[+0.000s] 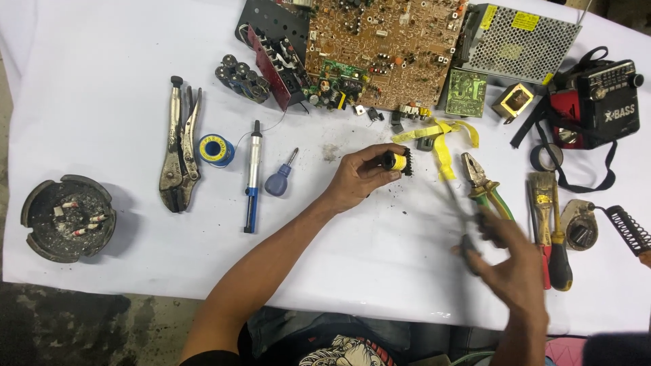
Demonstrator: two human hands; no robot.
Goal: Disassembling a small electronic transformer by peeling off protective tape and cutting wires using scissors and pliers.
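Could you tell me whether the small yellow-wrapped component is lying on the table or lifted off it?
Lifted. The left hand holds the yellow-wrapped component between its fingers, above the white table.

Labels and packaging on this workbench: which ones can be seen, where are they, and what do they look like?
Yellow stickers: two rectangles on the perforated metal power supply box, top right.
Radio front: black and red, pale lettering, far right.
Solder spool label: blue and yellow ring, beside the locking pliers.
No screens or signs.

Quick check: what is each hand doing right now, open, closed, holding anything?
Left hand: closed on a small yellow-wrapped coil component.
Right hand: closed on a thin tool, blurred; kind cannot be told.
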